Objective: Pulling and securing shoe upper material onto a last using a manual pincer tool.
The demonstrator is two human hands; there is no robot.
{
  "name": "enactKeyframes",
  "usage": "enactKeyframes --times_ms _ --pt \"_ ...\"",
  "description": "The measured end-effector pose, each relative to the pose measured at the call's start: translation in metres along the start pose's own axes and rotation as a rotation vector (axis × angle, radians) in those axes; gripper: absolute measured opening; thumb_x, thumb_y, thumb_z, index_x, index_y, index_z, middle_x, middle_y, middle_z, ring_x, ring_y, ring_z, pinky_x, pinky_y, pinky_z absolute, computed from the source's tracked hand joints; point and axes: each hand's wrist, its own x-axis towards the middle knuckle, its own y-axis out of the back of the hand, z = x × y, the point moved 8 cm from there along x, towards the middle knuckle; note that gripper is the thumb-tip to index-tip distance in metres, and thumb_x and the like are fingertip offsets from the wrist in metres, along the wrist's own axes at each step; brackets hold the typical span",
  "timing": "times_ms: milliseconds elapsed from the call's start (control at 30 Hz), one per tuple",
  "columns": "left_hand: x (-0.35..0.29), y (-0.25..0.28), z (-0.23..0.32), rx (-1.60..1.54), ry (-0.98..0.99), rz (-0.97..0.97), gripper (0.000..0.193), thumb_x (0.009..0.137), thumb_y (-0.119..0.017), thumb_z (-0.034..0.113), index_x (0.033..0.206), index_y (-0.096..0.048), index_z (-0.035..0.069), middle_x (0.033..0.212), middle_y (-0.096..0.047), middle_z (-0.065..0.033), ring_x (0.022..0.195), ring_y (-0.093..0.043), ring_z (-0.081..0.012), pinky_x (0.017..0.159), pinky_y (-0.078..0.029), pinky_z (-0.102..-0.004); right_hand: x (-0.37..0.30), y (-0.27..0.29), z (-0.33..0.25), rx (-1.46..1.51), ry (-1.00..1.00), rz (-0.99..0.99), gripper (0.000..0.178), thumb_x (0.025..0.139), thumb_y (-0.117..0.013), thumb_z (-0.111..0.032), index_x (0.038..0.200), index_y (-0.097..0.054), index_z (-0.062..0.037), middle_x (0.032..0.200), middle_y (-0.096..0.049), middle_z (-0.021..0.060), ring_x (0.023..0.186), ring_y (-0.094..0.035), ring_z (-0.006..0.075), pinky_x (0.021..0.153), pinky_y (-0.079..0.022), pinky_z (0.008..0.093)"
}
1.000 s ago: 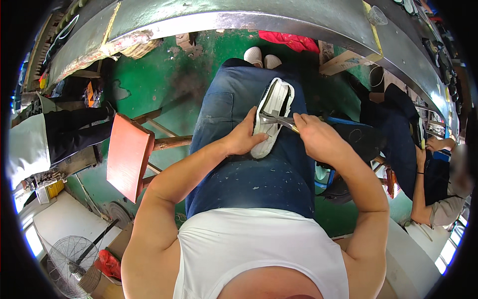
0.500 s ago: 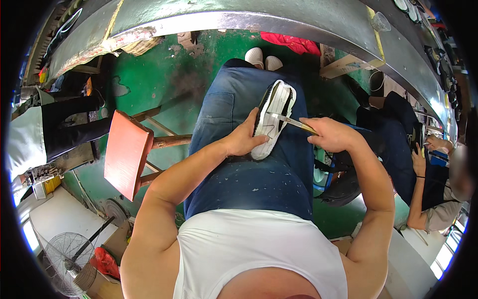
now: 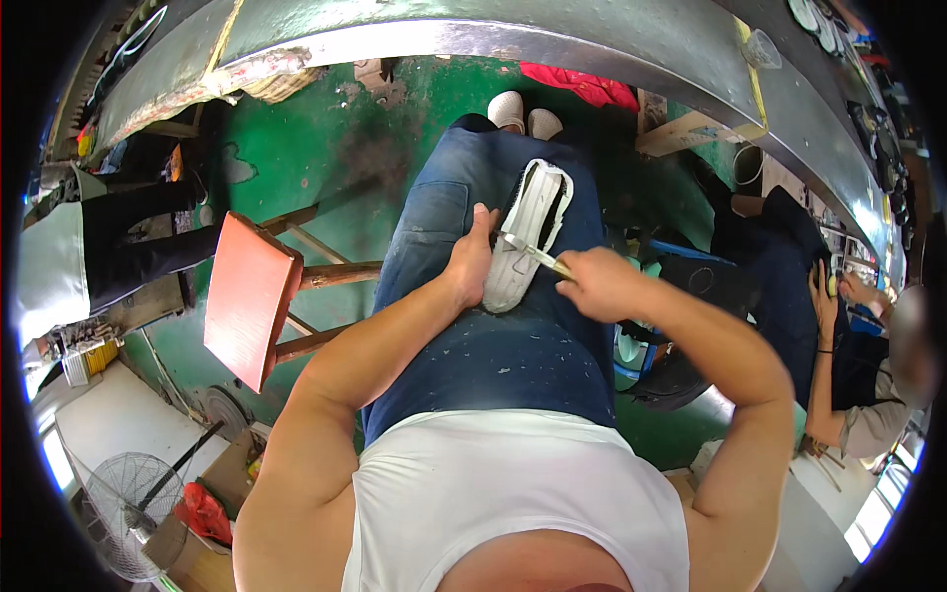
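Note:
A shoe [image 3: 535,212] rests bottom up across my lap, its pale underside facing me and dark upper material showing along the sides. My left hand [image 3: 472,259] grips the near part of its left side, with the thumb raised along the edge; the other fingers are partly hidden. My right hand [image 3: 598,283] is closed round the yellowish handle of a slim metal tool [image 3: 541,258]. The tool's metal end lies over the middle of the shoe's underside and reaches its left edge. Its tip is too small to make out fully.
Beyond my knees a metal-edged workbench [image 3: 395,41] curves across. To my left stands a stool with a reddish seat [image 3: 252,301], and a fan [image 3: 133,513] is at lower left. Another person [image 3: 868,385] works at right. Red cloth [image 3: 582,84] lies below the bench.
The shoe has shifted slightly left and toward me. My right hand has moved left and a little down, bringing the tool's end across to the shoe's left edge. My left thumb has lifted off the underside.

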Motion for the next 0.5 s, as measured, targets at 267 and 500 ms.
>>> enactKeyframes --times_ms 267,500 --pt "0.022 0.023 0.027 0.644 -0.505 0.206 0.060 0.109 -0.028 0.041 0.134 -0.058 -0.006 0.127 -0.064 -0.0269 0.124 -0.059 -0.0370 0.105 -0.043 -0.0372 0.000 -0.023 0.005 0.311 -0.060 0.050 0.022 0.088 -0.066 -0.019 0.103 -0.058 -0.0041 0.094 -0.067 0.0203 0.092 -0.064 0.0415 0.079 -0.050 0.0470" --pt "0.004 0.004 0.038 0.861 -0.634 0.205 0.055 0.109 -0.030 0.037 0.127 -0.062 -0.004 0.119 -0.065 -0.0306 0.115 -0.060 -0.0460 0.100 -0.048 -0.0446 -0.023 0.011 -0.001 -0.082 0.090 0.264 0.048 0.087 -0.063 -0.004 0.128 -0.049 0.0164 0.111 -0.062 0.0298 0.105 -0.062 0.0437 0.094 -0.050 0.0464"
